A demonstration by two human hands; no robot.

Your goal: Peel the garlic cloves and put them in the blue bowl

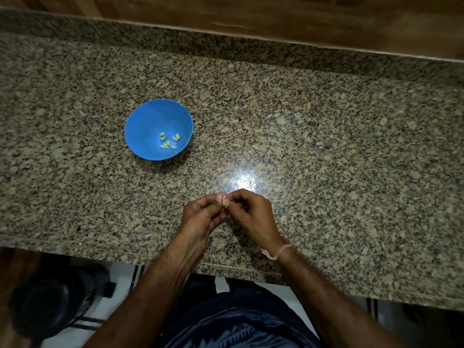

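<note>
Garlic cloves, pale, already peeled and about eight in number, lie loose in the bottom of the blue bowl, which stands at the centre left of the frame on the speckled granite surface. So part of the task looks done. One more clove is in hand at the lower centre of the frame, well apart from the bowl and to its lower right. It is held just above the surface between the two hands, where fingertips meet. The left grip is curled around it from the left, pinching it between thumb and fingers, while the right grip, with a pale band at its wrist, pinches at its right side, seemingly picking at the whitish skin. How much skin remains is too small to tell. No unpeeled cloves show elsewhere on the surface, so this may be a late one. It still has to be stripped and dropped into the bowl.
</note>
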